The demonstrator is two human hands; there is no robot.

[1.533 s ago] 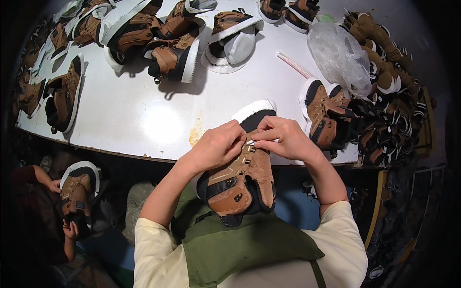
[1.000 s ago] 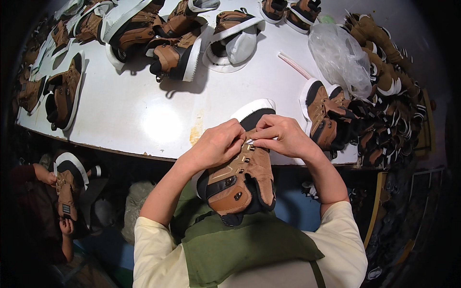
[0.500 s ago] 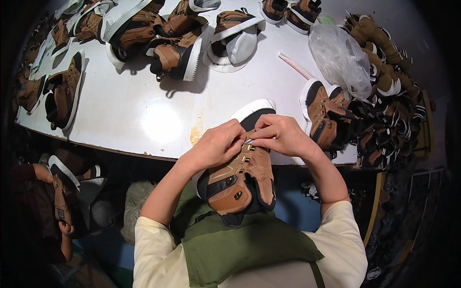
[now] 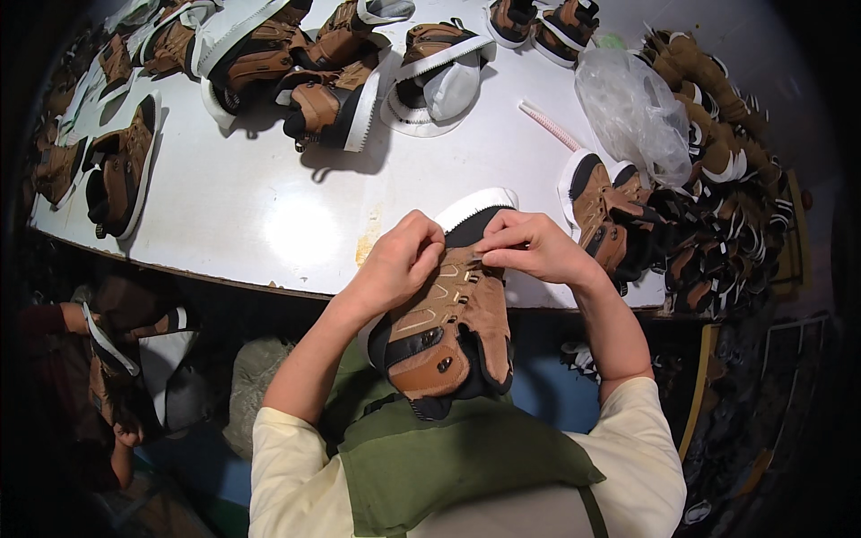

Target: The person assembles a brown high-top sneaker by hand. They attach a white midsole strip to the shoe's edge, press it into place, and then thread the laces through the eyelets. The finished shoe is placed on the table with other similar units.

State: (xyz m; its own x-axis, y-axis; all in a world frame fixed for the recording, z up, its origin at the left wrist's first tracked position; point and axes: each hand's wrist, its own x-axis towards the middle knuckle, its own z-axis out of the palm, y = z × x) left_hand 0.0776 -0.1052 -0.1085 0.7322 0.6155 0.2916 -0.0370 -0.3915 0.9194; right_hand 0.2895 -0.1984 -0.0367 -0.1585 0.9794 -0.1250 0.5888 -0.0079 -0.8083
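A brown and black high-top shoe [image 4: 485, 305] with a white sole rests between my lap and the table's front edge, toe pointing away from me. My left hand [image 4: 401, 262] is closed over the left side of the lacing area, fingertips pinched together. Across from it, my right hand [image 4: 534, 248] pinches thumb against fingers at the topmost eyelets near the toe. Whatever either pinch holds is too small or hidden to make out. A row of small eyelet loops runs down the shoe's front below my fingers.
Several similar shoes [image 4: 327, 112] lie along the far side of the white table [image 4: 233, 193]. A clear plastic bag [image 4: 632, 112] and more shoes [image 4: 595, 193] are at the right, beside a large pile. At lower left, another person's hands [image 4: 128, 434] hold a shoe.
My hands have drawn slightly apart, the left one moving a little left. The white bit seen between my fingertips no longer shows. At lower left, the other person's shoe has turned.
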